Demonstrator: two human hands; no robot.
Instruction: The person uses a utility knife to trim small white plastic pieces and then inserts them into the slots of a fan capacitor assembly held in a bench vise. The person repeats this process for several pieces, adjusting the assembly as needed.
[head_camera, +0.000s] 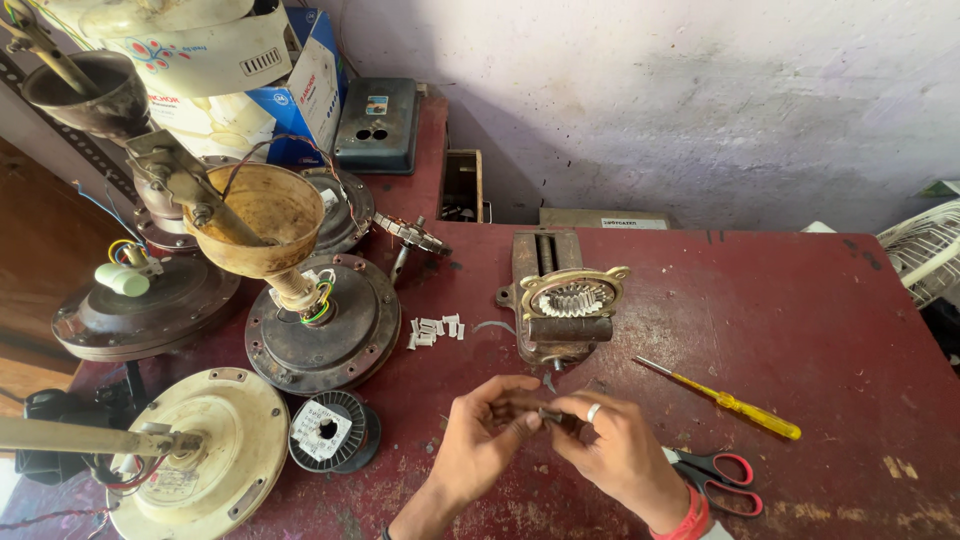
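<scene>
Closest to the camera, the left hand (483, 440) and the right hand (612, 452) meet over the red table (800, 330). Their fingertips press together around a small dark part (550, 413), pinched between thumb and forefinger of both hands; what the part is cannot be told. A pale ring sits on one finger of the right hand.

Just right of the right hand's fingers lie scissors (718, 478) with red and black handles. Further right and a little beyond the fingers rests a screwdriver (722, 398) with a yellow handle.

Left of the left hand's fingers stands a spool of thin wire (332, 431), and beyond that a cream fan motor housing (215, 450).

Straight beyond the fingertips sits a bench vise (560, 300) holding a toothed metal stator (572, 297) in its jaws. Left of the vise, a cluster of small white strips (436, 330) lies on the table, near a dark round fan motor (325, 320) with coloured wires.

Farthest from the fingers, a blue carton (310, 95) and a dark metal box (378, 125) stand against the wall.
</scene>
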